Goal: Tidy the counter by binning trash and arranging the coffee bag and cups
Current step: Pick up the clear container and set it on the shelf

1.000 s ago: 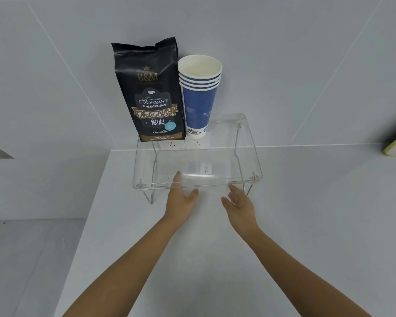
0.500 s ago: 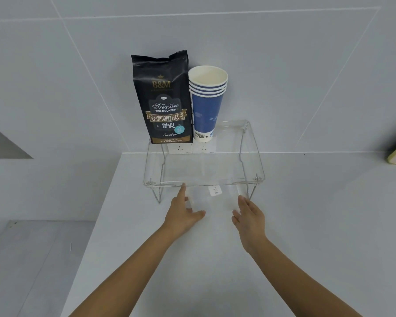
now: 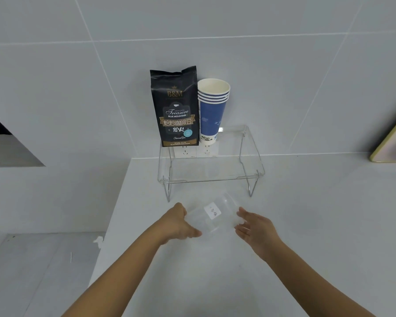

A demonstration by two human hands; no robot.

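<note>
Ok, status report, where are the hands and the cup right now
Left hand grips clear plastic cup; right hand open beside it. Coffee bag, blue cup stack on clear shelf. Nothing in the way.

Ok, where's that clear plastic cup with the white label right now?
In the head view the clear plastic cup lies tilted between the left hand and right hand, over the counter, just in front of the clear shelf.

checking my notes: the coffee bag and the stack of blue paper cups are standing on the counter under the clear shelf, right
Not quite. The head view shows the coffee bag and the stack of blue paper cups standing on top of the clear shelf, at its back edge by the wall, not on the counter under it.
</note>
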